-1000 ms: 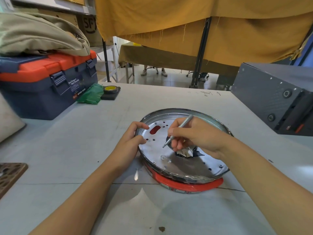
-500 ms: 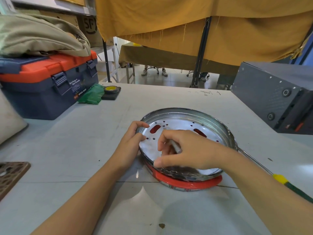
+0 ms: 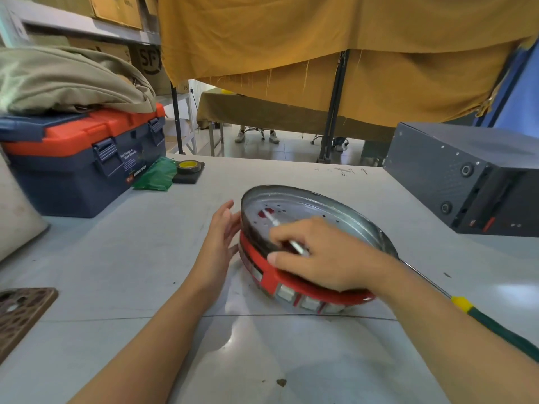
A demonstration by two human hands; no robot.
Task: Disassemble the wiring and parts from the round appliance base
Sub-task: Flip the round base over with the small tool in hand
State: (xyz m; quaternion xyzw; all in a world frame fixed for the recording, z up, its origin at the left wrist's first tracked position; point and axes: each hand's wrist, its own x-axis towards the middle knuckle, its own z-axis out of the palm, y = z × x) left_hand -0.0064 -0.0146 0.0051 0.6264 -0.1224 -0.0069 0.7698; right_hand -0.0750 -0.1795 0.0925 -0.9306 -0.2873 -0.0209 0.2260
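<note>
Grip: right hand (image 3: 329,255) curls its fingers over the near rim of the round appliance base (image 3: 315,211) and pinches a thin metal tool (image 3: 284,233) between finger and thumb, the tip pointing toward a red slot in the plate.
Left hand: left hand (image 3: 223,228) holds nothing; its straight fingers lie flat against the base's left side, steadying it.
Base position: it sits on the grey table (image 3: 145,258), tipped up on its near edge so the silver plate faces away and the red plastic ring (image 3: 280,282) with its small windows faces the camera.
Step in hand: judging by the tilt, the person is turning the base over or up to reach what is fastened underneath; no wiring shows from this angle.
Next move calls for: a firm hold on both sides while it tips, then bringing the tool's tip to a fastener or clip once the underside shows.
Close by: a long screwdriver (image 3: 495,328) with a green and yellow handle lies on the table behind the right forearm.
Further out: a blue and orange toolbox (image 3: 78,161) at left, a roll of tape (image 3: 189,167) beside it, a dark metal box (image 3: 466,176) at right.
</note>
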